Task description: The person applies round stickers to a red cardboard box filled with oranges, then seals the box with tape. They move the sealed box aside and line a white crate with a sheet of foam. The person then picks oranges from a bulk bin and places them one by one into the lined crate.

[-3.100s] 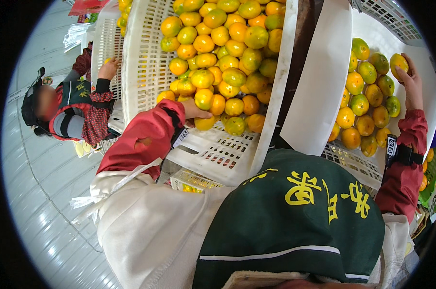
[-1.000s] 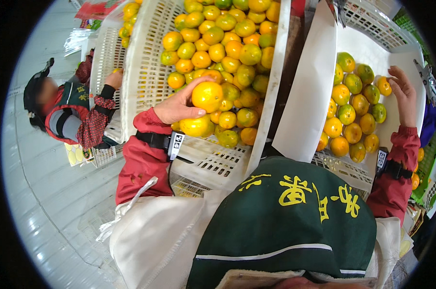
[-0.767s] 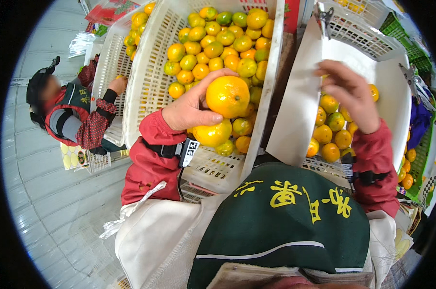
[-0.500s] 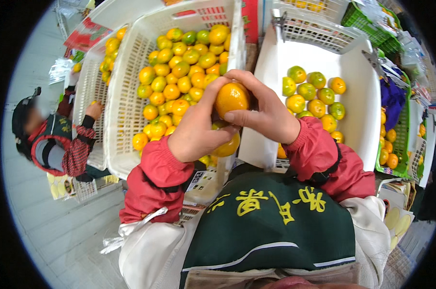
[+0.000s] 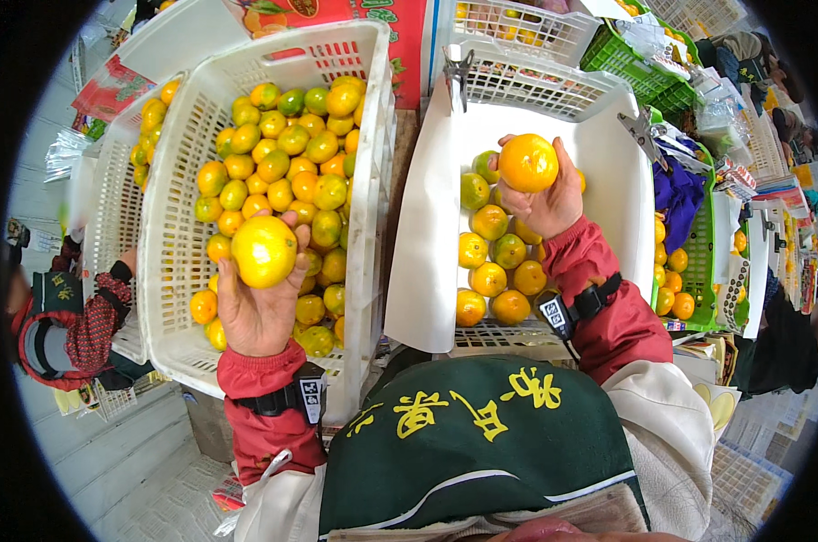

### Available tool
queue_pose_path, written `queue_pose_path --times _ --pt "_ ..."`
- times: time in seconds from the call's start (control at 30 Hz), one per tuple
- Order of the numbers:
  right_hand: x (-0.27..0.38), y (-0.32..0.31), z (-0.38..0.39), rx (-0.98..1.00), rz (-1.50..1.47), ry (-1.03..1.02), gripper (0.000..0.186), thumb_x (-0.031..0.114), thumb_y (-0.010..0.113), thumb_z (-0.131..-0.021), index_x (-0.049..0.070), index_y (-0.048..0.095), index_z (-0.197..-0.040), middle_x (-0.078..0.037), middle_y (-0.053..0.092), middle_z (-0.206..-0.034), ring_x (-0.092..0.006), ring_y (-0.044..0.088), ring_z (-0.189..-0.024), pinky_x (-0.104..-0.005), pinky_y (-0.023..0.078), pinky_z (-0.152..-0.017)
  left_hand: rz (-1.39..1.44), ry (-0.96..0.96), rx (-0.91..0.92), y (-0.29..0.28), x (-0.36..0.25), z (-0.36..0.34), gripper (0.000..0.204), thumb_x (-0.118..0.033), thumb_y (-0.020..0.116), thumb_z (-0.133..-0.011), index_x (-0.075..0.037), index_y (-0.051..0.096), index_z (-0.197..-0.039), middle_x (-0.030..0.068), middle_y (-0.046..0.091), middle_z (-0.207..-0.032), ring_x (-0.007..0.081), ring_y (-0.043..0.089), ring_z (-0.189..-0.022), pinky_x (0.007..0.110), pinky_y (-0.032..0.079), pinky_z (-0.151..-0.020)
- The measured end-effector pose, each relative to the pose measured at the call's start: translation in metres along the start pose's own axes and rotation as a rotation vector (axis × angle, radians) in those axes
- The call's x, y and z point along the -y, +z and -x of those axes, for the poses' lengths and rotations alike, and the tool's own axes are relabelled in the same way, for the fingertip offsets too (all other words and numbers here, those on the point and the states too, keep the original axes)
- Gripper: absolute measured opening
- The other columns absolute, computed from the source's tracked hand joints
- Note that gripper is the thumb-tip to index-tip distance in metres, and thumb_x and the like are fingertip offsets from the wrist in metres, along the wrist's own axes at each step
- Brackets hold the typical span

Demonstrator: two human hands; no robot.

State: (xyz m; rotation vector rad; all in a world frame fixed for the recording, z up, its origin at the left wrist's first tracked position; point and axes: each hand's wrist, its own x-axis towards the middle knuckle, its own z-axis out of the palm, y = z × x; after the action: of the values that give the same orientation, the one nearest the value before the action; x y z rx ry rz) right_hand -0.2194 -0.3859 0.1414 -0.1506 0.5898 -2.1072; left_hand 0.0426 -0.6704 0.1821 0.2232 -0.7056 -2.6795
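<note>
My left hand [image 5: 255, 318] is palm up over the left white crate [image 5: 172, 194], its fingers curled round a large yellow-orange mandarin [image 5: 263, 253]. Green-and-orange mandarins [image 5: 278, 165] fill much of that crate. Over the right crate, lined with white sheet [image 5: 420, 248], my right hand [image 5: 556, 206] grips another orange mandarin [image 5: 528, 164] from beneath. Below it lie several mandarins [image 5: 488, 278], some greenish, partly hidden by the hand. Both held fruits are apart from the piles.
Metal clips [image 5: 457, 74] pinch the liner to the right crate's rim. A green basket [image 5: 698, 280] with mandarins and purple cloth [image 5: 678, 194] stands on the right. Far left, a co-worker's sleeve [image 5: 97, 307] reaches toward another white crate [image 5: 115, 235]. Red cardboard [image 5: 407, 54] stands behind.
My hands, together around mandarins before, have parted: the left moved over the left crate, the right over the lined crate, each with a mandarin. The view has shifted rightward.
</note>
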Motion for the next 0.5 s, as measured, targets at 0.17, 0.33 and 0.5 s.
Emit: queue_pose_path --times 0.17,0.33,0.5 --pt "0.035 -0.044 -0.030 -0.396 0.302 -0.111 0.057 0.052 0.039 -0.101 0.002 0.050 -0.126 -0.020 0.062 -0.109 -0.0234 0.064 -0.079 -0.0279 0.052 -0.061 -0.045 0.039 0.046 -0.001 -0.003 -0.003 0.069 -0.029 0.055 -0.098 -0.003 0.021 -0.152 0.0275 0.032 -0.150 0.0417 0.042 -0.134 0.045 0.046 -0.105" --pt "0.057 -0.116 -0.079 -0.527 1.129 -0.115 0.044 0.032 0.070 -0.085 0.002 0.061 -0.117 -0.015 0.065 -0.109 -0.0286 0.066 -0.095 -0.0374 0.053 -0.081 -0.171 0.075 -0.053 0.005 -0.003 -0.001 0.065 -0.036 0.052 -0.099 -0.005 0.025 -0.150 0.0267 0.035 -0.148 0.0320 0.056 -0.109 0.032 0.054 -0.080" --pt "0.042 -0.156 -0.115 -0.589 2.097 -0.194 0.053 0.034 0.073 -0.075 0.014 0.063 -0.123 -0.015 0.063 -0.113 -0.0362 0.062 -0.102 -0.0418 0.051 -0.087 -0.240 0.096 -0.126 0.008 -0.001 -0.006 0.065 -0.046 0.046 -0.101 -0.002 0.032 -0.147 0.0249 0.045 -0.138 0.0130 0.041 -0.069 0.021 0.035 -0.052"
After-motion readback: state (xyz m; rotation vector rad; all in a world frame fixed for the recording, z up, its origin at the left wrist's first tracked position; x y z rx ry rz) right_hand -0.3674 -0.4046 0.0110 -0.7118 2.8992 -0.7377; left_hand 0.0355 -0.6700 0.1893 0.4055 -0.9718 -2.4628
